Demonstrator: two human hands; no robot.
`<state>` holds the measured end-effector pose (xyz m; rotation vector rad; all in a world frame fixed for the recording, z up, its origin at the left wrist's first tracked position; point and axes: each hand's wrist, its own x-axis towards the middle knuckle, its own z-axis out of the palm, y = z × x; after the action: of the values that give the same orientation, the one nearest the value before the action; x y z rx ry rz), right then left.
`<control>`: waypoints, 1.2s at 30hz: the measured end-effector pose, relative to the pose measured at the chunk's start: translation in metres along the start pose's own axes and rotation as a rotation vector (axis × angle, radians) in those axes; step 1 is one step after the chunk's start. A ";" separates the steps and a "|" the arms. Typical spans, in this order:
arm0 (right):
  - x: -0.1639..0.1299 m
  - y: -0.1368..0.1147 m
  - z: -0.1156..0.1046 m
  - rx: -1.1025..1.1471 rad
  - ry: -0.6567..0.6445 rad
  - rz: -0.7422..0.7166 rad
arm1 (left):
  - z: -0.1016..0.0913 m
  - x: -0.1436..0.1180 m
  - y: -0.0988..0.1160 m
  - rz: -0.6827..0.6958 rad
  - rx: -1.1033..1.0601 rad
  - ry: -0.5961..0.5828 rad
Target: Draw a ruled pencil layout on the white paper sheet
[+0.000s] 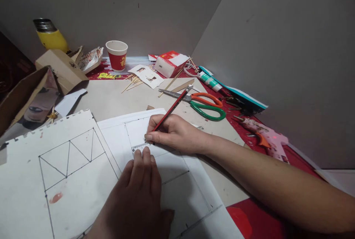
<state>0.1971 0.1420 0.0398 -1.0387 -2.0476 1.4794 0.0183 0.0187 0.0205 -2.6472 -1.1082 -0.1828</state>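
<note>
Red pencil [170, 110]: we pinch it in our right hand [177, 133], fingers pressed together around the lower shaft, its tip down on the white sheet [177, 180] and its metal end slanting toward 1 o'clock.
Left hand [138, 191]: we lay it flat, fingers together and extended, fingertips pressing a clear ruler [138, 146] just below the pencil tip; most of the ruler is hidden, so we cannot tell its length.
White sheet: it lies at the centre of the table, with faint ruled lines, under both our hands.
Second sheet [55, 172]: at 9 o'clock, perforated top edge, drawn triangles and a reddish smear.
Surface: we work on a beige board [111, 98] over a red cloth [249, 217] that shows at 5 o'clock and along the far edge.
Scissors [205, 104]: at 1 o'clock, orange and green handles, lying closed.
Glue gun [263, 137]: at 3 o'clock, well apart from our right forearm.
Paper cup [117, 55]: at 12 o'clock, red and white, upright.
Cardboard box [62, 70]: at 10 o'clock, with a yellow flask [51, 36] behind it.
Wooden sticks [133, 82]: scattered near the cup.
Room: grey walls [277, 47] meet in a corner at 12 o'clock, close round the table.
</note>
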 end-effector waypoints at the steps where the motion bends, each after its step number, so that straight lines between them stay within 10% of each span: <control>1: 0.000 0.000 0.000 -0.001 0.004 0.002 | -0.001 0.000 0.001 -0.011 0.005 -0.012; 23: -0.011 -0.018 -0.001 0.251 0.143 -0.070 | -0.004 -0.001 0.003 -0.032 0.044 -0.008; 31: -0.056 -0.033 -0.046 -0.686 0.009 -0.195 | 0.002 -0.005 0.001 -0.028 0.018 0.020; 36: -0.079 -0.009 -0.054 -0.816 -0.093 -0.174 | 0.007 -0.005 -0.003 0.021 0.019 0.092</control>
<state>0.2817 0.1141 0.0750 -1.0192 -2.8042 0.5885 0.0125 0.0191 0.0130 -2.6045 -1.0471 -0.2862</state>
